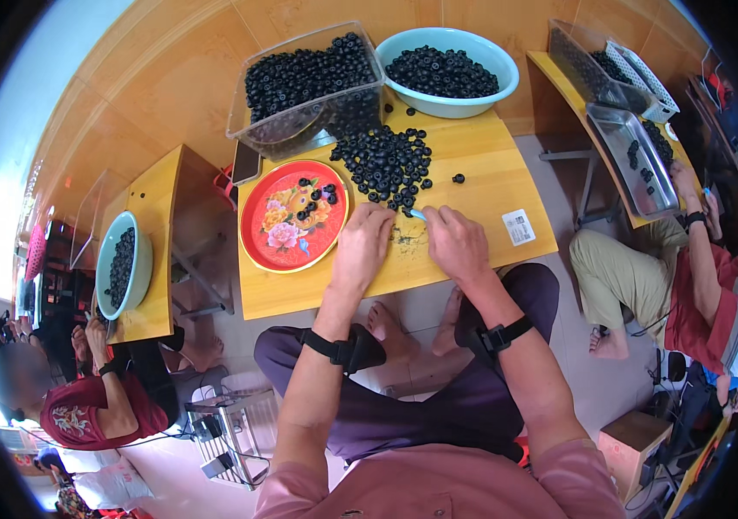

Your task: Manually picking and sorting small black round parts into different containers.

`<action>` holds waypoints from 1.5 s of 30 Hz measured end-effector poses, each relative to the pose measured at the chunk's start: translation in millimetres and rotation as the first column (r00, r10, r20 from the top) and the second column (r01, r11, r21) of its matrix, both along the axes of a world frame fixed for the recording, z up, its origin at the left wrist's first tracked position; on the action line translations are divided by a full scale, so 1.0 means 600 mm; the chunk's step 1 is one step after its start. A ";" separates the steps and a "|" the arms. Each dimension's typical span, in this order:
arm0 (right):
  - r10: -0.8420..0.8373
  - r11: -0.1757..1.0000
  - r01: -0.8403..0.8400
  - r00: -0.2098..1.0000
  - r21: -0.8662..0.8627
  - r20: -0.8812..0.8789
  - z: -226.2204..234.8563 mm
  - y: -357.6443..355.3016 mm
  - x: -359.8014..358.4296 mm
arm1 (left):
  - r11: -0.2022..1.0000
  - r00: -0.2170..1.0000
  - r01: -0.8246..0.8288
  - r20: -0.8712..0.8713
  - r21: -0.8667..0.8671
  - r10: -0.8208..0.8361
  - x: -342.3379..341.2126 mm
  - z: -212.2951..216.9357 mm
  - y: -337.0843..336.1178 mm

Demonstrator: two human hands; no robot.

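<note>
My right hand (pixel 458 246) is closed around a small tool with a light blue end (pixel 418 214). Most of the tool is hidden by the fingers. Close beside it, my left hand (pixel 363 245) has its fingers pinched together; what they hold is hidden. A heap of small, dark, round, berry-like pieces (pixel 383 164) lies just beyond both hands. One dark piece sits between my fingertips and the blue tool. Left of my left hand is a round red flowered tray (pixel 324 240) with several dark pieces on it. Dark crumbs (pixel 409 235) dot the tabletop between my hands.
A clear plastic bin (pixel 300 130) and a light blue basin (pixel 451 108), both full of dark pieces, stand at the yellow table's (pixel 481 195) far edge. People work at side tables with another basin (pixel 144 268) on the left and a metal tray (pixel 645 203) on the right.
</note>
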State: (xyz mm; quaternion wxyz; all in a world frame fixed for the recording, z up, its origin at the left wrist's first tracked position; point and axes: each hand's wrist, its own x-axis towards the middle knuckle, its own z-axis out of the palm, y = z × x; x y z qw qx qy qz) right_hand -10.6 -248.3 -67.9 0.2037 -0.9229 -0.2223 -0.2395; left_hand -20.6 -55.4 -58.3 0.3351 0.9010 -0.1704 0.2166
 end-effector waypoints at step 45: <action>0.132 0.991 -0.131 0.990 -0.034 0.043 0.006 -0.002 -0.008 | 0.789 0.918 -0.262 -0.395 -0.555 0.027 -0.013 -0.013 -0.038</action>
